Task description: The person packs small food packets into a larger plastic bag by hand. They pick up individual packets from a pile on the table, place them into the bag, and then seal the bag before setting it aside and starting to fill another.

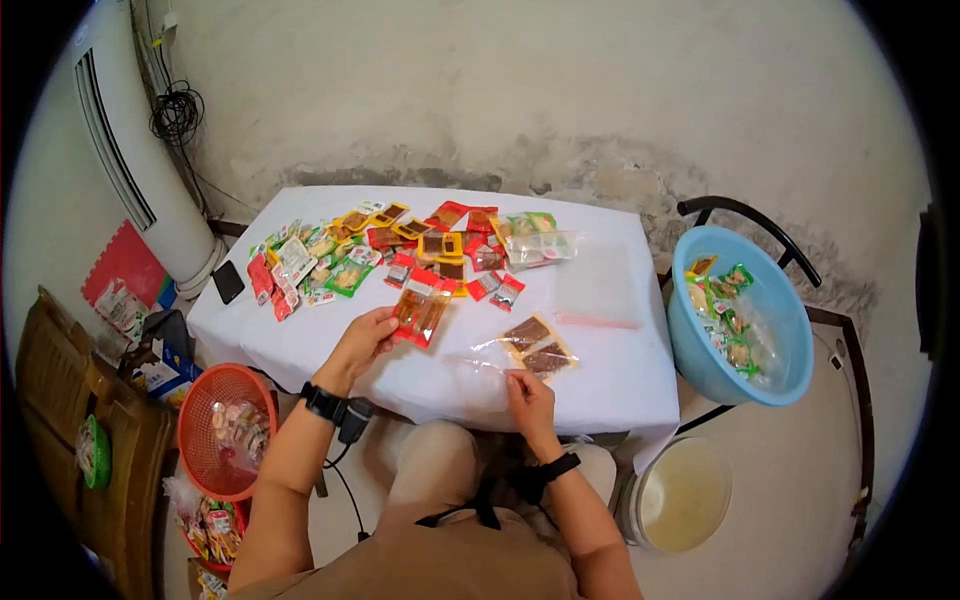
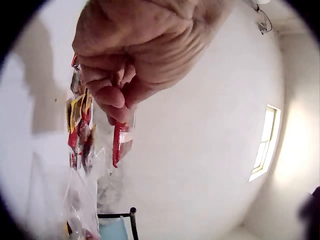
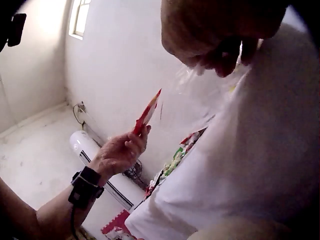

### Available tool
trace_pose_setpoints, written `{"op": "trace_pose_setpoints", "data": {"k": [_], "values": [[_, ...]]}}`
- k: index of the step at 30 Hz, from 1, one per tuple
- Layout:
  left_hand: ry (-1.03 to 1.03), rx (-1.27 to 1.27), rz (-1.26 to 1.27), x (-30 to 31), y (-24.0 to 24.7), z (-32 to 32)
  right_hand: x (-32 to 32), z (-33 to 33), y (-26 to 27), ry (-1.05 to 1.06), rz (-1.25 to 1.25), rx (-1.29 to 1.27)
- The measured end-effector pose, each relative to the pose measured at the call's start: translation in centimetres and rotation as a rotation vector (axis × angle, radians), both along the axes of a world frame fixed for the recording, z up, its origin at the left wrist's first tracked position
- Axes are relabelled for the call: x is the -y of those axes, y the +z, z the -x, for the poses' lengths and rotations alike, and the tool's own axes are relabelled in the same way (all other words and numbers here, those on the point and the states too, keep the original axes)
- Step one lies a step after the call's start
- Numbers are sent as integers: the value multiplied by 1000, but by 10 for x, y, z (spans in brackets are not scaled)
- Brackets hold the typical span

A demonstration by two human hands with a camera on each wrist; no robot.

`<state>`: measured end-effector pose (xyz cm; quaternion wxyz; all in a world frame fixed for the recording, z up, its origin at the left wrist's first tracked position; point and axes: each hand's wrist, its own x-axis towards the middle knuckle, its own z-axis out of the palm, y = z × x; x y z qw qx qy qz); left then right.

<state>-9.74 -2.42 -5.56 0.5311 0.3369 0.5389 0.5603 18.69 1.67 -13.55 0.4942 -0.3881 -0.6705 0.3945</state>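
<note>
My left hand [image 1: 366, 342] pinches a red-edged snack packet [image 1: 424, 308] by its lower left corner, held up over the near side of the table. In the left wrist view this packet [image 2: 120, 142] shows nearly edge-on below the fingertips. With its fingertips, my right hand [image 1: 532, 408] pinches the edge of a clear plastic bag [image 1: 468, 368] at the table's front. Two brown snack packets [image 1: 540, 345] with pale yellow edges lie just beyond that hand, seen through clear film. The right wrist view shows the bag's film [image 3: 200, 86] hanging under the fingers.
Red, yellow and green snack packets [image 1: 350, 272] are heaped across the back of the white-covered table [image 1: 620, 385]. Flat clear bags [image 1: 600, 285] lie at right, a phone [image 1: 228, 282] at left. A blue basin [image 1: 685, 330] holds filled bags. A red basket [image 1: 195, 440] and a bucket [image 1: 715, 500] stand below.
</note>
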Motion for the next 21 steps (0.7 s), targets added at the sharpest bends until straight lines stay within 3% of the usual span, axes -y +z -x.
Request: {"op": "trace_pose_setpoints", "data": {"k": [9,16,21], "values": [[-84,10,84,91,-14,-49,21,10,41,-81,-95,-7],[-103,-148,58,63,-22,-76,30,6,48,-76,-515,200],[-148,-139,108,19,-41,-109,35,10,47,-79,-614,202]]}}
